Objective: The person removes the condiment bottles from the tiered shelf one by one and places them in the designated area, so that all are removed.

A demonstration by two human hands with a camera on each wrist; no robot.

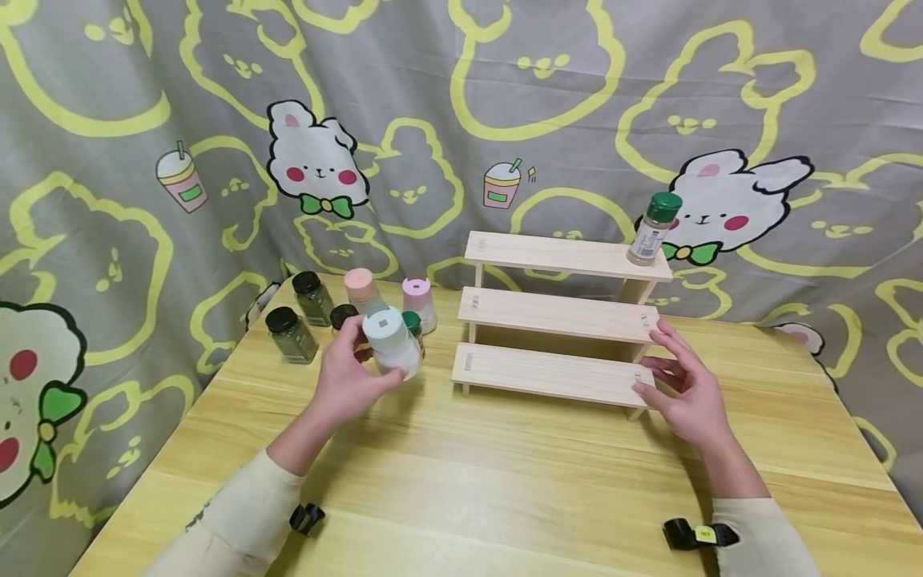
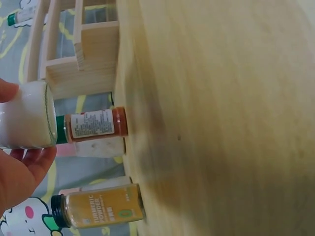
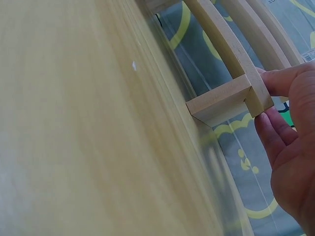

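My left hand [image 1: 342, 377] grips a clear shaker bottle [image 1: 395, 349] with a pale cap and white contents, lifted off the table and slightly tilted. In the left wrist view, the base of this bottle [image 2: 29, 115] faces the camera. At the right end of a three-tier wooden shelf rack [image 1: 555, 375], my right hand [image 1: 692, 397] holds the lowest board's end between thumb and fingers, as the right wrist view shows. A green-capped spice bottle [image 1: 649, 232] stands upright on the top tier's right end.
Behind my left hand stand a green-capped jar with reddish contents [image 2: 93, 123], a black-capped turmeric jar [image 2: 101, 206], and pink-capped [image 1: 418, 300] and peach-capped [image 1: 360, 286] shakers. Two dark black-capped jars [image 1: 294, 340] stand farther left. A patterned curtain [image 1: 433, 96] hangs behind the table.
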